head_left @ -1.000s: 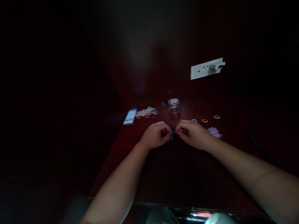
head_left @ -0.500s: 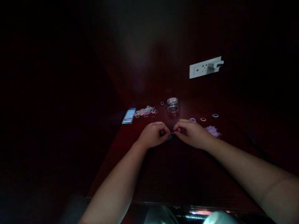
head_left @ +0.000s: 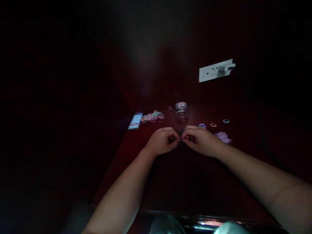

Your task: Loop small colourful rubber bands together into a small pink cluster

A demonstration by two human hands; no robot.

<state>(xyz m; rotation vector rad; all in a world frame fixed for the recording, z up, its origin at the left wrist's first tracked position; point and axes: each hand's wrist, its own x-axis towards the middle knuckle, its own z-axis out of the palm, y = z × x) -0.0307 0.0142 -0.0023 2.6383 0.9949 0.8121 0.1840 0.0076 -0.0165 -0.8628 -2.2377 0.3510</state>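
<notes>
Over the middle of the dark red tabletop, the fingertips of my left hand (head_left: 163, 141) and my right hand (head_left: 200, 139) almost meet. Both hands are closed in a pinch on a small teal elastic band (head_left: 179, 143), mostly hidden by the fingers. To the right of my right hand lies a pile of thin lilac bands (head_left: 223, 138). Just beyond that hand are purple rings (head_left: 202, 126), an orange ring (head_left: 213, 126) and a teal ring (head_left: 226, 122). A clear lidded jar (head_left: 181, 110) stands behind my hands.
A heap of mixed pastel bands (head_left: 153, 116) lies at the back left, beside a blurred light-blue flat item (head_left: 135, 121). One small ring sits left of the jar. On the wall is a white socket panel (head_left: 207, 75) with a plug; a dark cable runs down the right side.
My fingertips have come closer together. The thin pale strand that showed between them is now hidden, and only a small teal bit is visible there.
</notes>
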